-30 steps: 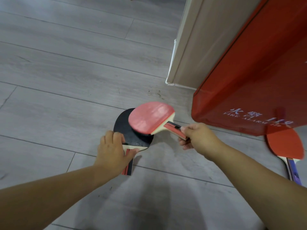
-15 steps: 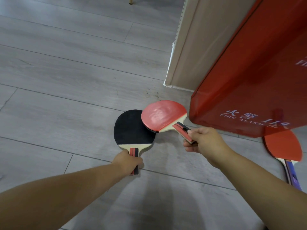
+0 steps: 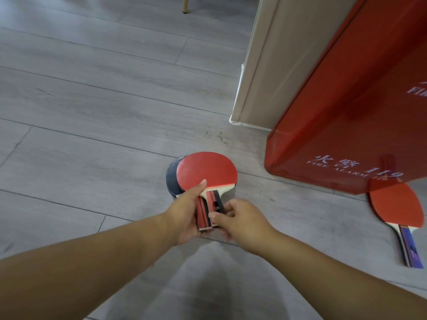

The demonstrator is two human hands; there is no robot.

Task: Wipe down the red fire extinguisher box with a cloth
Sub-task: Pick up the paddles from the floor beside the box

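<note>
Showing the head view of two table-tennis paddles stacked face over face near a grey plank floor (image 3: 92, 100): a red-faced paddle (image 3: 206, 172) lies on top, and the dark blade of a black-faced paddle (image 3: 172, 179) shows past its left edge. The two handles lie side by side, pointing toward the person. The left hand (image 3: 184, 211) grips the stack from the left, its thumb pressed on the red rubber just above the handle and its fingers curled beneath. The right hand (image 3: 240, 224) is closed on the handle end of the red-faced paddle, thumb on top and fingers curled below. Whether the stack rests on the floor or is lifted off it cannot be told. The red fire extinguisher box (image 3: 346, 112) stands on the floor at right, beside the corner of a beige wall (image 3: 272, 65). It is apart from both hands, and its glossy front carries white lettering (image 3: 355, 169) that reads "FIRE ALARM 119". A third paddle (image 3: 397, 206), red face up with a blue-striped handle, lies on the floor at the box's lower right corner, its blade tip at or under the box edge. A furniture leg (image 3: 185, 4) stands at the top of the view.
</note>
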